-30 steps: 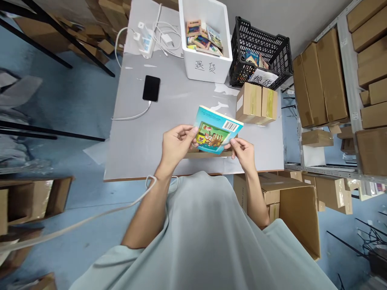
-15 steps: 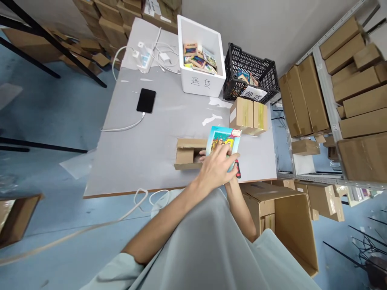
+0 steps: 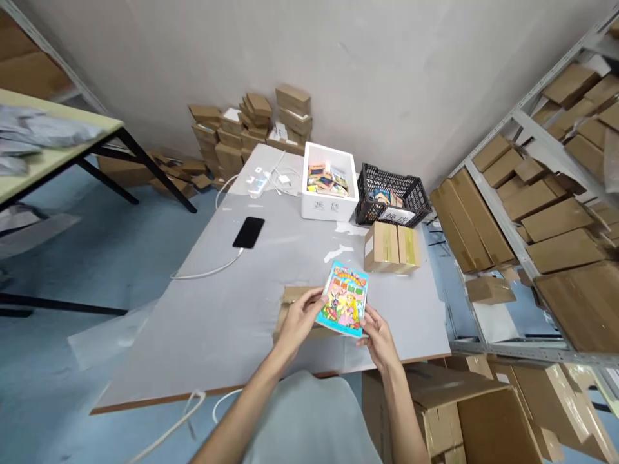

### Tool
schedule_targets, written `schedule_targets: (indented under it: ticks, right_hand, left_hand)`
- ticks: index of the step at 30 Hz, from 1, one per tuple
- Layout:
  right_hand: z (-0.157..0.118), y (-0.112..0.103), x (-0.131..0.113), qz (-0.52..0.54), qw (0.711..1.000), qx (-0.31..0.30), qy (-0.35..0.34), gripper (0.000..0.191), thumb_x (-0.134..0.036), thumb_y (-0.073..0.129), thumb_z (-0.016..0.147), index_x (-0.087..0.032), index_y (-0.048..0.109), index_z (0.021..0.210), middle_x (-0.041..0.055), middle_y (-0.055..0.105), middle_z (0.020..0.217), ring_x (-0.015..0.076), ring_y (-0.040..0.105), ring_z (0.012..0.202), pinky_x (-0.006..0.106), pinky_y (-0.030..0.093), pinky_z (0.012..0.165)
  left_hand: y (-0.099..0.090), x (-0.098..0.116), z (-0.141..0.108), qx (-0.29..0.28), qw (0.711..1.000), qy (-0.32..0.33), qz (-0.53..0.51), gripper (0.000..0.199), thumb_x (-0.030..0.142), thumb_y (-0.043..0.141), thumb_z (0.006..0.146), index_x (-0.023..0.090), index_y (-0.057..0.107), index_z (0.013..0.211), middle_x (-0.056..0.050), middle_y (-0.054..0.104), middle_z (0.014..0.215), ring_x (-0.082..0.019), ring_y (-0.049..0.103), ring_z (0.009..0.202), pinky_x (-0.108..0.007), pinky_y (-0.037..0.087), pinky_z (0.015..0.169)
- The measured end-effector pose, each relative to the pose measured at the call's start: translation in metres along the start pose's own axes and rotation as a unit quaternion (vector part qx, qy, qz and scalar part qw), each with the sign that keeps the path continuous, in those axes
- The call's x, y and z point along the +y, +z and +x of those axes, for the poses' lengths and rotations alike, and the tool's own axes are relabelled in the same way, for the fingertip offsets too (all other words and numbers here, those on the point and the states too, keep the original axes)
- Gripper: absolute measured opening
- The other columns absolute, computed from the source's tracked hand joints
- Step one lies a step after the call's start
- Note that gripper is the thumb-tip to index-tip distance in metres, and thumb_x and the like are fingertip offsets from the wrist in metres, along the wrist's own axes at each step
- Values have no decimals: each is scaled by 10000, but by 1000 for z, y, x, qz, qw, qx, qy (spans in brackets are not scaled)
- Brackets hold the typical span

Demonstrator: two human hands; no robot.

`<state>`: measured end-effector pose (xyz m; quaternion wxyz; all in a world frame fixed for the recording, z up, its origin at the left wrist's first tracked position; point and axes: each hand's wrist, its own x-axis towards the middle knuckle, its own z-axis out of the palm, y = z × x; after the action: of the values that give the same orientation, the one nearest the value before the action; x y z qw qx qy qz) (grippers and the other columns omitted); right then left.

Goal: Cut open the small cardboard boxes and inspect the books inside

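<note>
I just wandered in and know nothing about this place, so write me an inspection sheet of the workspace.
surface: grey table, torn white patches on it
things: colourful booklet in both hands; open cardboard box partly hidden behind
clutter: phone, white bin and black crate holding booklets, taped cartons
hands: left hand grips the booklet's left edge, right hand its right
cables: white cable at the phone; others loose around a power strip
surroundings: cartons on metal shelves at right; side table at left
spills: nothing seen
</note>
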<state>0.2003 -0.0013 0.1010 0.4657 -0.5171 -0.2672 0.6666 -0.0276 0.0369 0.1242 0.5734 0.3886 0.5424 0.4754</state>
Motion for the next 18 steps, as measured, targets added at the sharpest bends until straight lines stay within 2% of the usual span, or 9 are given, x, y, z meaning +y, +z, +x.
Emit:
schedule_targets:
  ticks: [1,3,5,6,9,12,14,16,18]
  right_hand:
    - [1,-2,2,-10,1000,-5,5,709,-517,1028,759,-296,820,1401,97,846,1401,311,865,1041,313,713,559]
    - [11,0,2,-21,1000,-18,2,742,-532,1027,762,-295,807,1431,95,842,1414,306,864,1039,304,710,538]
    - [33,9,-11,-24,999,-32,-16,743,-520,1026,766,-285,801,1434,94,845,1408,300,863,1066,326,750,624]
    - [49,17,-24,-27,998,-39,-29,733,-506,1024,768,-279,799,1428,96,845,1404,298,862,1084,341,765,676]
    - [116,54,-89,-38,994,-49,-88,656,-434,1007,769,-257,801,1366,105,847,1376,288,853,1140,375,778,810]
    - [183,97,-161,-6,989,-28,-148,497,-352,956,806,-218,777,1250,126,840,1332,257,829,1235,425,732,1053]
    - [211,111,-186,19,988,0,-154,457,-385,907,872,-207,750,1262,137,841,1311,249,832,1238,488,680,1163]
    - [217,105,-180,-16,986,1,-167,511,-424,905,880,-206,740,1312,145,829,1385,247,819,1287,505,626,1231]
    - [203,77,-147,-79,977,-10,-195,605,-488,922,862,-202,745,1365,165,785,1510,256,763,1404,504,556,1298]
  left_hand:
    - [-5,-6,0,-10,999,-30,-11,620,800,864,833,282,821,1171,-123,862,1116,-349,841,906,-429,696,572]
    - [-10,-14,3,-26,997,-60,-38,630,737,969,732,331,836,1194,-94,858,1149,-348,827,892,-450,688,530]
    - [-11,-7,16,-23,998,-36,-52,605,665,1005,704,365,835,1201,-57,857,1158,-337,820,911,-478,714,586]
    - [-10,4,28,-15,998,-15,-58,584,636,1000,715,367,830,1206,-44,857,1169,-331,820,932,-491,732,641]
    - [-3,61,84,36,995,62,-72,579,599,946,749,281,811,1213,-83,852,1258,-343,824,1044,-497,747,770]
    - [1,128,145,111,981,141,-69,459,525,872,787,198,786,1096,-147,839,1222,-314,816,1151,-495,707,1003]
    - [-5,150,170,175,968,175,-48,390,437,842,815,191,775,1110,-171,822,1276,-319,796,1241,-482,667,1089]
    - [-22,141,174,206,952,226,-23,397,392,817,850,200,777,1196,-181,782,1410,-314,756,1349,-471,606,1198]
    - [-48,103,159,239,942,237,8,438,385,805,863,205,774,1261,-189,753,1458,-310,735,1388,-492,544,1277]
